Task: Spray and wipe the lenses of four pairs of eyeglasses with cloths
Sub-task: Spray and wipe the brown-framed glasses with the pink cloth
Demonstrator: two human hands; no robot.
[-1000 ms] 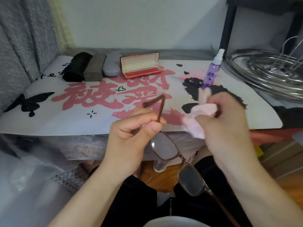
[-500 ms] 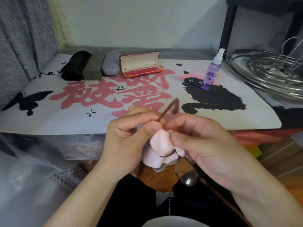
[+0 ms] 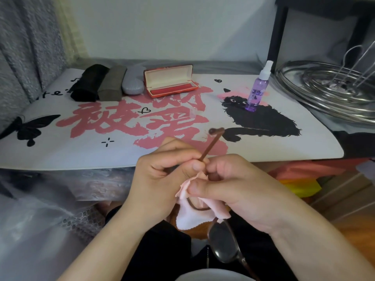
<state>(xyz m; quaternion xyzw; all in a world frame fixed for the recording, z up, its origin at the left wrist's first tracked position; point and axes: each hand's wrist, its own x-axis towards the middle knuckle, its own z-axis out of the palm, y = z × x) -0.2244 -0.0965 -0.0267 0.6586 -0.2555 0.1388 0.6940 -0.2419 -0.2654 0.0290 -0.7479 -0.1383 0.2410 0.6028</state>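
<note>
I hold brown-framed eyeglasses (image 3: 223, 246) over my lap, in front of the table edge. My left hand (image 3: 162, 179) pinches the frame near one temple arm, whose brown tip points up and away. My right hand (image 3: 233, 191) pinches a pink cloth (image 3: 192, 213) around the upper lens, thumb on top of the cloth. That lens is hidden by the cloth. The lower lens hangs bare and dark below my hands. A purple spray bottle (image 3: 257, 92) stands upright on the printed mat, to the right of my hands and farther back.
An open red glasses case (image 3: 170, 82) sits at the back of the white printed mat (image 3: 60, 151). Left of it lie a grey case (image 3: 133, 84), an olive pouch (image 3: 112, 84) and a black pouch (image 3: 89, 84). Steel racks (image 3: 328, 94) fill the right side.
My right hand brought the pink cloth from up near the bottle down onto the upper lens and now pinches it there. The glasses tilted slightly, the temple tip swinging right.
</note>
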